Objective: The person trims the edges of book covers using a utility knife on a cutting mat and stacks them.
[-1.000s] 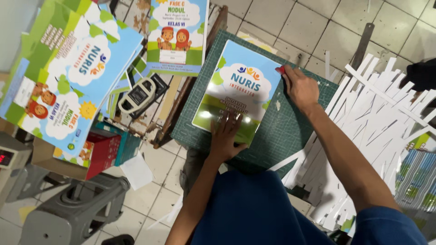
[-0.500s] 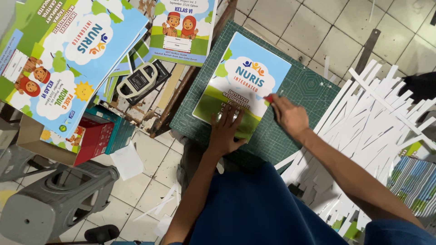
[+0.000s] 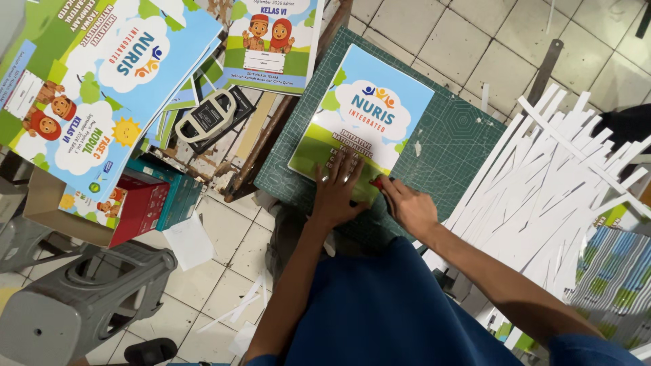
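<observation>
A printed booklet cover (image 3: 369, 112) in blue, green and white lies on a dark green cutting mat (image 3: 461, 135). My left hand (image 3: 337, 191) presses flat on the cover's near edge, fingers spread. Just to its right, my right hand (image 3: 407, 205) grips a small red cutter (image 3: 376, 181) at the cover's near right corner, its tip against the mat.
A heap of white paper strips (image 3: 563, 183) covers the floor to the right. Stacks of the same printed covers (image 3: 102, 74) lie at the left, with a white tape dispenser (image 3: 207, 115), red and teal boxes (image 3: 152, 200) and a grey plastic stool (image 3: 74, 305). A metal ruler (image 3: 542, 71) lies on the tiles.
My right hand has drawn the red cutter along the cover's right edge from the far corner to the near corner. My left hand stayed pressed on the cover.
</observation>
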